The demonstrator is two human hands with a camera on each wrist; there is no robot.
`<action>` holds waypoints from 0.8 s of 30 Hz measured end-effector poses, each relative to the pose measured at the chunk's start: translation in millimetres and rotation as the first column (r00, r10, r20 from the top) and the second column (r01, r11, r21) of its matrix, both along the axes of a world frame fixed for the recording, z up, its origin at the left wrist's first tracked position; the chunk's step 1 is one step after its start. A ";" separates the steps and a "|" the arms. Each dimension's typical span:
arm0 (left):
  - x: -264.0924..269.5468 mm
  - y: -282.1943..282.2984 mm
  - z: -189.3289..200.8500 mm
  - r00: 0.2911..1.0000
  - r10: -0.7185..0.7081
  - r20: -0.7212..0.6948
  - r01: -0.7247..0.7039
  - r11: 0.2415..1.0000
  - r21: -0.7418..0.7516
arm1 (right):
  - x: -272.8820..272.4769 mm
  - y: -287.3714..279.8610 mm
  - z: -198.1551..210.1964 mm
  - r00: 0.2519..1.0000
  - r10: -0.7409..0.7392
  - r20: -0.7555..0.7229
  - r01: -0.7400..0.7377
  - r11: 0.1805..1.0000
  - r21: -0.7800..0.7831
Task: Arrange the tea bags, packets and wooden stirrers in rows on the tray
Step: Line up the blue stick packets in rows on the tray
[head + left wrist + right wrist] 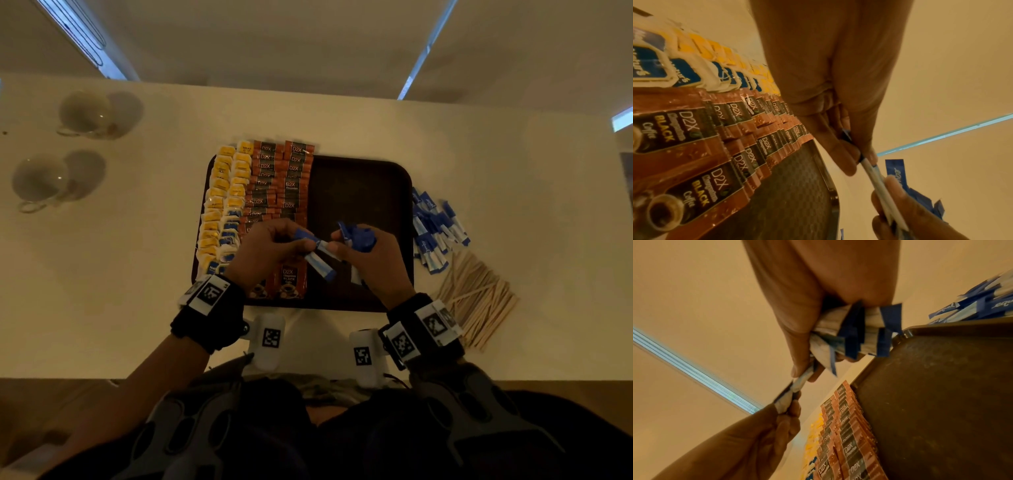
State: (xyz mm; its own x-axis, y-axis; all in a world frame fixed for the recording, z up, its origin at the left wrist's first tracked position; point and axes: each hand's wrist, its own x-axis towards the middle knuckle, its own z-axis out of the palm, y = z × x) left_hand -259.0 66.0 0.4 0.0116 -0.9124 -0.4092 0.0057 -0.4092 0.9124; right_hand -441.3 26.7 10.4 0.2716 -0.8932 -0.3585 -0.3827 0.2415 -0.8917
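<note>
A dark brown tray (359,192) holds rows of yellow and blue tea bags (222,202) at its left and brown D2X coffee packets (281,181) beside them; its right half is bare. Both hands hover over the tray's near middle. My left hand (274,246) pinches a blue-and-white sweetener stick (318,260) at one end. My right hand (366,253) grips a bunch of blue sweetener sticks (855,331) in its palm, and its thumb and finger pinch the same stick (797,384). The left wrist view shows that stick (877,180) between both hands.
A loose pile of blue sweetener sticks (435,229) lies on the table right of the tray. A heap of wooden stirrers (479,298) lies nearer me on the right. Two white cups (85,113) (44,181) stand at the far left.
</note>
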 end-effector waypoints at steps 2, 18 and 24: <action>-0.4 -0.4 0.0 1.000 0.015 0.002 -0.015 1.000 -0.015 | -1.7 0.5 -1.2 1.000 0.010 -0.010 -0.009 1.000 0.018; -19.8 2.0 -8.2 0.963 0.261 0.070 -0.249 0.957 -0.147 | -0.9 12.7 -14.4 0.985 -0.173 0.005 0.170 0.972 0.161; -8.2 -4.9 -8.4 0.972 0.229 -0.045 -0.230 0.973 -0.018 | 2.4 -3.8 -14.7 0.968 -0.250 0.006 0.243 0.948 0.205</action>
